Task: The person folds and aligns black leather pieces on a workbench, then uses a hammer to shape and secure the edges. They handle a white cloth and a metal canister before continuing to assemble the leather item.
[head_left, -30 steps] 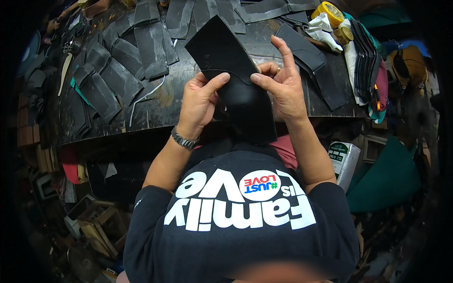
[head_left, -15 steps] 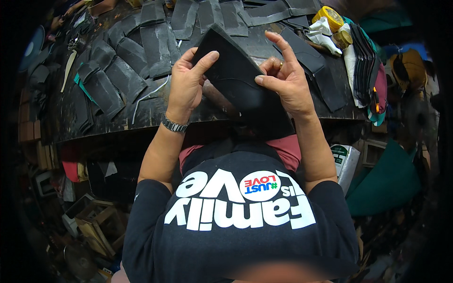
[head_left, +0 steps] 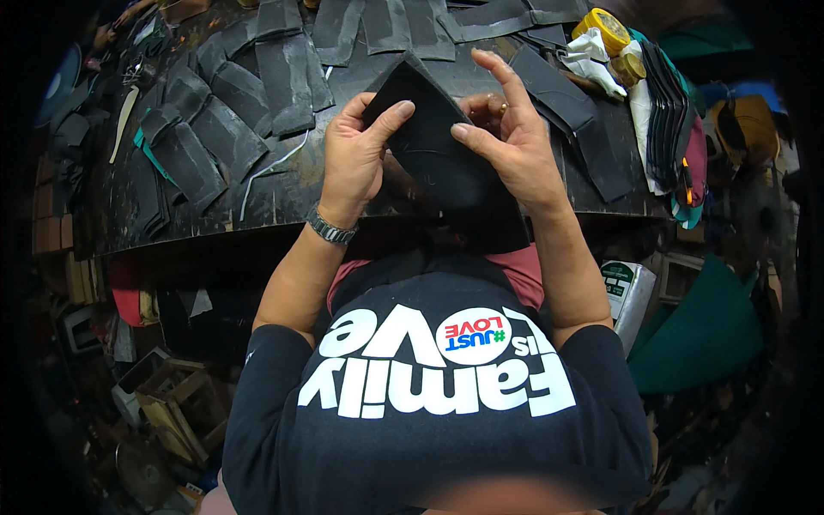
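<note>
Left hand point(head_left: 354, 163) and right hand point(head_left: 518, 146) pinch a black panel point(head_left: 448, 167) over the workbench point(head_left: 279, 202), part-closed, right forefinger raised.
Held only toward its upper end, it could slip if the thumbs ease.

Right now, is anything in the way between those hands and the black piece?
Nothing visible: the left hand holds the black piece directly, and the right hand touches its right edge with the thumb.

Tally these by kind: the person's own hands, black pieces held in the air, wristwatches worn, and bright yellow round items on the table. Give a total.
Left hand and right hand: 2
Held black piece: 1
Wristwatch: 1
Bright yellow round item: 1
Total: 5
</note>
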Available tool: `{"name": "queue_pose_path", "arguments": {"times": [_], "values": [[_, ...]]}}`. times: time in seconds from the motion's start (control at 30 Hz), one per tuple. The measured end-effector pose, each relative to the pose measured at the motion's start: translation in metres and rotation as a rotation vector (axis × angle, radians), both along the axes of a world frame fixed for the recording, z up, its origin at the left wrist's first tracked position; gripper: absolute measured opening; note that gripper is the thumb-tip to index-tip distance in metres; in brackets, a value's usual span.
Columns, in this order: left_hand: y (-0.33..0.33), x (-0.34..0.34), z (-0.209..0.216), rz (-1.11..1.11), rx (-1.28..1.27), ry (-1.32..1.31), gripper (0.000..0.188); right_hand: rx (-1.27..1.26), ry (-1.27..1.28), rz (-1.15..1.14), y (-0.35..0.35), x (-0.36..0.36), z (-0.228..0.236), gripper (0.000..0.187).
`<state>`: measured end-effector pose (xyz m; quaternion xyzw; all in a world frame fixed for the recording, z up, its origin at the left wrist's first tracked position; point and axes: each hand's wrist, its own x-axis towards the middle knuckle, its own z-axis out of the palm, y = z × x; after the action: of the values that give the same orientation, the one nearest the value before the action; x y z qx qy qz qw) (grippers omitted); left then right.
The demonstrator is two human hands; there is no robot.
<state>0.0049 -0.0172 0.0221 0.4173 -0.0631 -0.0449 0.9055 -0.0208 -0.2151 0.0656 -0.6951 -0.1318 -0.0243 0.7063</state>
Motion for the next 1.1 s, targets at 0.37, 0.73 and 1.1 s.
{"name": "queue_pose_path", "arguments": {"times": [0.37,0.73,1.1], "values": [[0.008,0.007,0.020,-0.162,0.213,0.083,0.033,-0.085,-0.024,0.032,0.002,-0.005,0.006,0.081],[0.027,-0.002,0.027,-0.222,0.081,-0.045,0.020,-0.450,0.179,0.286,-0.020,-0.056,0.029,0.056],[0.070,0.019,0.028,-0.178,0.930,-0.984,0.031,-1.340,-0.453,-0.060,-0.010,-0.049,-0.013,0.073]]}}
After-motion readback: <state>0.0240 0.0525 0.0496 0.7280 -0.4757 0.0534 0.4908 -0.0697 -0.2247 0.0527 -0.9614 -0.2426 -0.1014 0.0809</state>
